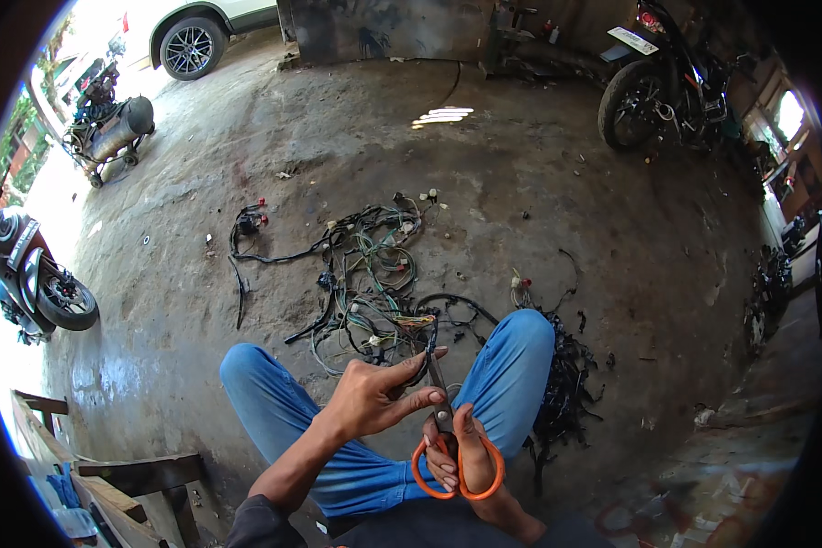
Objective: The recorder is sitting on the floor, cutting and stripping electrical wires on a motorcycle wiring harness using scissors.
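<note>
My right hand (470, 457) grips a pair of scissors (443, 414) with orange loop handles, fingers and thumb through and around the loops. The blades point away from me and look nearly closed, beside a black-wrapped cable end. My left hand (367, 395) is closed around that part of the wiring harness (432, 331), index finger and thumb reaching to the blades; the exact grip is partly hidden. Beyond it, the harness spreads over the floor in a tangle of black, green, white and yellow wires (370, 247) with connectors.
Black strips of scrap (564, 384) lie beside my right knee. A motorcycle (662, 91) stands far right, another (50, 283) at left. A wheeled compressor tank (119, 137) and a white car (192, 41) are at the far left. A wooden bench (137, 473) is near left.
</note>
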A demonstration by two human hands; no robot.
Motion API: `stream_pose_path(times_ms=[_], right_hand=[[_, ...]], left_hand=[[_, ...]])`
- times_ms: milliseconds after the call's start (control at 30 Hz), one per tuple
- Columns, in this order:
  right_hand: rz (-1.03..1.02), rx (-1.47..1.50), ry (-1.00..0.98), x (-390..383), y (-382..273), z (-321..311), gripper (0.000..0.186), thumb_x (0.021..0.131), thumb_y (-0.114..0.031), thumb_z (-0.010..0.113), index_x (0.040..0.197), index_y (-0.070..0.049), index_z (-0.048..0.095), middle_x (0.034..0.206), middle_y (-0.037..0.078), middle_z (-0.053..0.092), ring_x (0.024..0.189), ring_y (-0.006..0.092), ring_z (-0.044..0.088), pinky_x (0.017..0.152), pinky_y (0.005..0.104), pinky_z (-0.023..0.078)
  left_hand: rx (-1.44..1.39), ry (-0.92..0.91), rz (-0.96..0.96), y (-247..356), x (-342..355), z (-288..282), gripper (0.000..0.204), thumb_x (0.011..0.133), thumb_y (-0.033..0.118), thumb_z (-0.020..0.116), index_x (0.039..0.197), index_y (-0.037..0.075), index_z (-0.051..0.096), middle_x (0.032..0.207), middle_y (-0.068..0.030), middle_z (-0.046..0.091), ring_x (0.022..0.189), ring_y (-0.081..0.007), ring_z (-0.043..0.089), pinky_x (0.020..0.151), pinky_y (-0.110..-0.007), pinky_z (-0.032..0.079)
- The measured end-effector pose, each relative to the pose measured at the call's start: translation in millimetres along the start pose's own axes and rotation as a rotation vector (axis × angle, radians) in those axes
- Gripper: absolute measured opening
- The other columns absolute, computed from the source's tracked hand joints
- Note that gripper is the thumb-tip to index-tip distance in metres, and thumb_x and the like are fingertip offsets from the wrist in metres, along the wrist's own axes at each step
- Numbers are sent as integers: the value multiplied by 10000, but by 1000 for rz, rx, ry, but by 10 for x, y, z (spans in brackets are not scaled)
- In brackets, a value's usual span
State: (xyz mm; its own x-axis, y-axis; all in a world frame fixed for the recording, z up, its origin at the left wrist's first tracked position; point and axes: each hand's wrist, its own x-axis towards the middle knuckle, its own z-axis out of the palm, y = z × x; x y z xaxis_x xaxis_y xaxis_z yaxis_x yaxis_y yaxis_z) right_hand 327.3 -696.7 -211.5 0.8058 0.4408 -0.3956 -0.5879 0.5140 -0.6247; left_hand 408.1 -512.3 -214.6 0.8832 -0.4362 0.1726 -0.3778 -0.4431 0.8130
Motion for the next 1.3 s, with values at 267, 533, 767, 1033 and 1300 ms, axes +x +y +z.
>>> stream_pose_path(times_ms=[267,533,767,1033,1300], right_hand=[[-21,-24,-35,-2,-2,-140,589,1005,-602,434,927,-32,560,519,-23,409,362,48,349,347,200,305],[-80,-4,2,29,61,-82,666,976,-679,389,935,-36,554,530,-18,405,377,59,362,355,212,318],[-6,103,4,69,85,-103,701,981,-703,327,922,-42,553,528,-18,404,375,63,356,355,214,305],[-36,16,40,124,84,-69,656,997,-667,364,901,-48,556,523,-23,399,369,61,347,359,209,305],[-177,-13,48,242,105,-83,574,1005,-600,449,907,-44,552,507,-20,400,351,61,350,342,212,312]], left_hand=[[119,-6,85,-12,81,-92,609,798,440,808,1329,181,658,489,-72,500,397,-217,463,435,-331,372],[104,12,76,20,81,71,651,833,452,777,1363,110,616,543,-93,559,433,-244,550,452,-343,424],[146,2,-4,-20,57,101,581,841,464,771,1257,69,682,479,-106,516,406,-246,548,439,-340,424],[140,67,-24,-88,37,122,545,801,367,815,1254,90,693,571,-137,580,435,-245,524,465,-324,426],[76,106,-68,-44,-19,191,353,858,296,792,1116,58,760,607,-147,650,454,-217,617,465,-304,461]])
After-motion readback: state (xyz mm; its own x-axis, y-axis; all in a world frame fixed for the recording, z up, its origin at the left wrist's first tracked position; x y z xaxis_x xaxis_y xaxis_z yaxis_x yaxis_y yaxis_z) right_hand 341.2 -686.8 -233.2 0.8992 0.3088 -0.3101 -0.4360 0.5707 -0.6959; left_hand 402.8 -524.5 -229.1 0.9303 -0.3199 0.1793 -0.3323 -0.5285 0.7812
